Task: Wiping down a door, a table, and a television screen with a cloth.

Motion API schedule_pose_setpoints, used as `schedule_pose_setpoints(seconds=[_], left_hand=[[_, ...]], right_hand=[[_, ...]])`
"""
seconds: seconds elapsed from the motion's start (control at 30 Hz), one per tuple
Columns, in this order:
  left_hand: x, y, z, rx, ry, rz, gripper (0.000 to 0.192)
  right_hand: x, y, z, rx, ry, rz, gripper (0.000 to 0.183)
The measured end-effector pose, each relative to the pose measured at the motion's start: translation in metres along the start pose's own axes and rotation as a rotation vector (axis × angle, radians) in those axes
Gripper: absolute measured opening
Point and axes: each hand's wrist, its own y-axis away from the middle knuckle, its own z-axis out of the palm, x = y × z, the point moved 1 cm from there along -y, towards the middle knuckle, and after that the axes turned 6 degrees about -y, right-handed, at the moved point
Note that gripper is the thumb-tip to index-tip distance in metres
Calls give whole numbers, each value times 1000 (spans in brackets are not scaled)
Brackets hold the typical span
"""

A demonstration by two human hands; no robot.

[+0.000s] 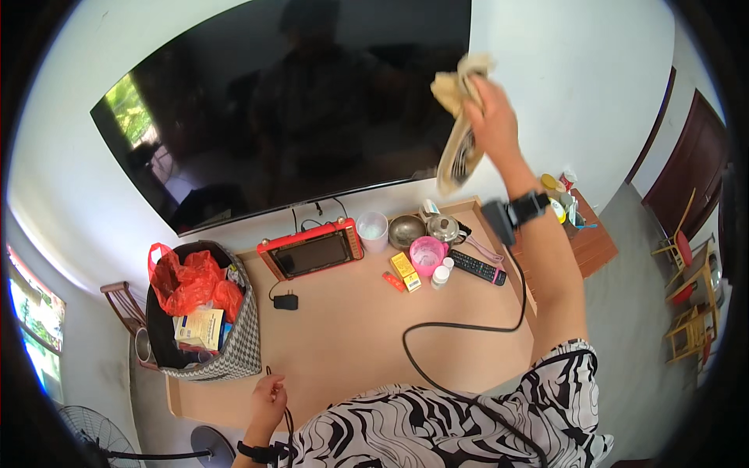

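Observation:
My right hand (494, 120) grips a beige patterned cloth (453, 155), slightly blurred, raised at the right edge of a large black television (304, 105) on the wall. Low at the left, my left hand (270, 395) is closed around a thin black cable (288, 418) beside the near edge of the wooden table (345, 345). Below the television stands a red portable media player (312, 251), with a black power adapter (285, 302) in front of it.
A houndstooth basket (237, 345) with red plastic bags stands at the table's left. A white cup (373, 231), metal bowl (407, 231), pink cup (428, 255), yellow box (405, 271), white bottles (440, 276) and a remote control (477, 268) stand or lie at back right. A black cable (445, 323) hangs from my right wrist.

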Motion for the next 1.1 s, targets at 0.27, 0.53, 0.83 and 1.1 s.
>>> schedule_pose_setpoints(seconds=[0.27, 0.53, 0.83, 1.1], left_hand=[[-14, 26, 16, 32, -48, -141, 22], [-13, 25, 16, 54, -20, -135, 22], [-73, 13, 38, 252, 600, -511, 17], [-124, 23, 38, 564, 624, -570, 19]], right_hand=[[-17, 74, 90, -236, 49, 11, 40], [-36, 83, 107, -404, 88, -60, 13], [-121, -7, 127, -244, 170, -270, 36], [-162, 13, 162, -662, 112, -483, 20]])
